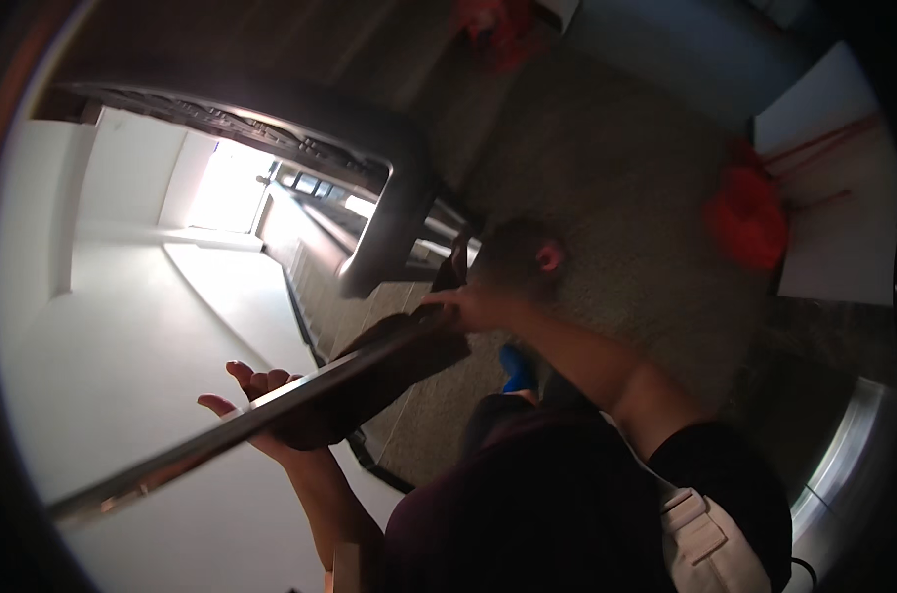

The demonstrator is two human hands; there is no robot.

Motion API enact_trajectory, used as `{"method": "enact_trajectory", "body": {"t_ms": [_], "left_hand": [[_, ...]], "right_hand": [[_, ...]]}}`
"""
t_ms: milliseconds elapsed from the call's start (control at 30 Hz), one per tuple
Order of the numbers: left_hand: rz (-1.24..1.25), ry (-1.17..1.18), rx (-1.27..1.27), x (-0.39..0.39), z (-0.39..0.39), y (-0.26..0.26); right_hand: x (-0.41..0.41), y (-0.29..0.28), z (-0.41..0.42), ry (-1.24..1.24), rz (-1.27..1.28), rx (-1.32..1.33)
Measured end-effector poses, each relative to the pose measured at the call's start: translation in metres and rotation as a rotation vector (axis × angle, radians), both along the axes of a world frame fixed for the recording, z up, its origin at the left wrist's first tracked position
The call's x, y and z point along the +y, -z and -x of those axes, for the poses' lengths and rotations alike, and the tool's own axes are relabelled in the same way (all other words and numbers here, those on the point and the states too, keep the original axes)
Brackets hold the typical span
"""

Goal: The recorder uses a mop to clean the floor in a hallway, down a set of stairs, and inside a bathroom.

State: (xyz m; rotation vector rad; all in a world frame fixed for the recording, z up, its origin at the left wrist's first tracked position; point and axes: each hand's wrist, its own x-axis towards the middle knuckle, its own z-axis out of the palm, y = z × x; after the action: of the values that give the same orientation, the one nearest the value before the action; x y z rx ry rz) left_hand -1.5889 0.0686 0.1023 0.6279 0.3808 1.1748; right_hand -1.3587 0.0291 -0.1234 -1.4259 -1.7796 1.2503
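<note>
A long, flat-edged rail (pixel 308 385) slants from the lower left to the middle, with a dark brown, cloth-like piece (pixel 367 378) along its underside. My left hand (pixel 259 404) is at the rail with its palm up; the thumb and half-bent fingers show beyond the far edge, and the rail hides the palm. At the upper end of the rail, my right hand (pixel 478 305) holds the dark piece, one finger stretched along it. A dark, rounded, blurred thing (pixel 519 248) with a small reddish patch lies just beyond my right hand; I cannot tell what it is.
A dark stair banister (pixel 411 185) with metalwork stands ahead on the left, above lower stairs (pixel 345 304). White walls (pixel 122 333) and a bright window (pixel 230 185) are at the left. Red plastic bags (pixel 752 215) are by a white panel (pixel 834 244) at the right. A blue shoe (pixel 517 368) shows below.
</note>
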Motion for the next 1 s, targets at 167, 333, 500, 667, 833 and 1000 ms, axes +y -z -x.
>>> {"method": "enact_trajectory", "body": {"t_ms": [167, 333, 500, 667, 833, 1000], "left_hand": [[0.133, 0.247, -0.14, 0.015, -0.014, 0.025], [0.206, 0.324, -0.096, 0.028, -0.031, 0.042], [0.305, 0.09, 0.075, 0.035, -0.051, 0.041], [0.328, -0.083, 0.396, 0.015, -0.067, 0.088], [0.152, 0.17, 0.486, -0.029, -0.041, 0.14], [0.16, 0.368, 0.402, -0.024, -0.019, 0.173]], "right_hand": [[-0.012, -0.022, -0.008, -0.084, 0.121, 0.051], [-0.011, -0.043, 0.003, -0.128, 0.04, 0.14], [-0.008, -0.034, 0.024, -0.033, -0.119, 0.107], [-0.004, -0.033, 0.02, 0.062, -0.031, 0.149], [0.007, -0.024, 0.023, 0.068, -0.171, 0.229], [0.016, -0.02, 0.026, 0.051, -0.214, 0.219]]}}
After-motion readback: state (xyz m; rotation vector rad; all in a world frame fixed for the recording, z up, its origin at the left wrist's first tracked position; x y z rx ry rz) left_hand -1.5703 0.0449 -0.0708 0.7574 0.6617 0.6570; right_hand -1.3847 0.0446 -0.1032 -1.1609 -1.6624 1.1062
